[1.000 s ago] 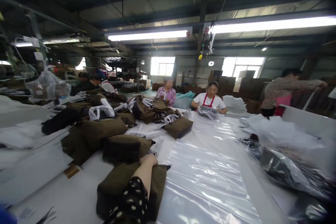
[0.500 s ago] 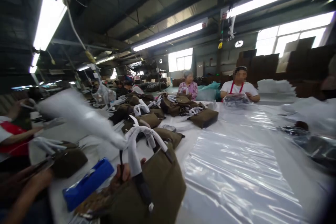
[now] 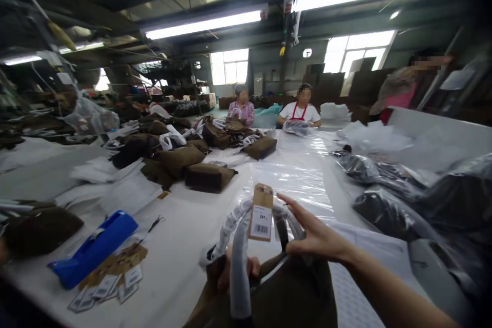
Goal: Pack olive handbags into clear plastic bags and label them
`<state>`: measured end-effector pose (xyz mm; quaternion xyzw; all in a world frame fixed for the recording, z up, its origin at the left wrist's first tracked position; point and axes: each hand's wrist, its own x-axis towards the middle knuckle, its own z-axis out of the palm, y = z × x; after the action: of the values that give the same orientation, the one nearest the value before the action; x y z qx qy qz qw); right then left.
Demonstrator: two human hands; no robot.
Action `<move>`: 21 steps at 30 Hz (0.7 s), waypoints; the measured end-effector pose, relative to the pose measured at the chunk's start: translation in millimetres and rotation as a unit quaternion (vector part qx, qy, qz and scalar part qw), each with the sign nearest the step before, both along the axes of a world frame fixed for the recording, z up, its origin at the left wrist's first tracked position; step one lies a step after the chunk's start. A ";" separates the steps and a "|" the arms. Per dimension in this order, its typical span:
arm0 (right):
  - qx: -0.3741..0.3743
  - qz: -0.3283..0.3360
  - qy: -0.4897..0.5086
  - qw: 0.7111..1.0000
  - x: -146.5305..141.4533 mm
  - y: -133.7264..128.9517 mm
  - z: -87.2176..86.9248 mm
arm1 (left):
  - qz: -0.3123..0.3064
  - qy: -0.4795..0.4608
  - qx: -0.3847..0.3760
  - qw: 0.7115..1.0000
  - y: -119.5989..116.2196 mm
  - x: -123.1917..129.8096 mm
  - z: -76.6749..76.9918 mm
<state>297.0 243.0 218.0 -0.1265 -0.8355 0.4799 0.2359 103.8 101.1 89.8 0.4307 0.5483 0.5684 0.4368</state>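
An olive-brown handbag (image 3: 295,292) is right before me, its zip top edge facing up. Pale wrapping covers its handles (image 3: 240,266). A brown cardboard hang tag (image 3: 262,212) with a white barcode label stands upright by the handles. My left hand (image 3: 226,269), partly hidden behind the near handle, has its fingers curled over the bag's top edge. Reaching in from the right, my right hand (image 3: 313,233) has thumb and index finger spread wide around the far handle. Its thumb touches the bag near the zip; the other fingers are partly hidden.
A blue pouch-like item (image 3: 96,251) lies left beside several loose hang tags (image 3: 111,282). More brown handbags (image 3: 209,177) are heaped beyond. Clear plastic sheets (image 3: 292,179) cover the table's middle; plastic-wrapped dark goods (image 3: 388,215) fill the right. Two people sit at the far end, another stands right.
My view has swung right. The handbag has shifted and its hang tag now shows upright by the handles. My right hand has appeared at the bag; the blurred white sheet-like thing is gone from the air.
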 end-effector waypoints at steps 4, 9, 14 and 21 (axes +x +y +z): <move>-0.083 -0.048 0.041 0.995 -3.1 -24.7 -17.3 | -0.035 -0.043 0.002 0.998 -6.2 -21.1 9.4; 0.042 -0.176 0.026 0.983 26.4 -52.8 -61.7 | 0.102 0.020 -0.131 0.986 -63.8 -74.3 13.7; 0.152 -0.237 0.092 0.955 38.6 -66.7 -74.4 | 0.167 0.037 0.057 0.984 -85.2 -34.1 80.7; 0.520 -0.147 0.173 0.823 44.2 -72.3 -51.1 | -0.022 0.162 0.040 0.986 -39.6 39.6 100.7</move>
<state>341.2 170.7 166.9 -0.0213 -0.8778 -0.0525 0.4756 143.4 61.5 190.5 0.5466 0.5789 0.5027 0.3368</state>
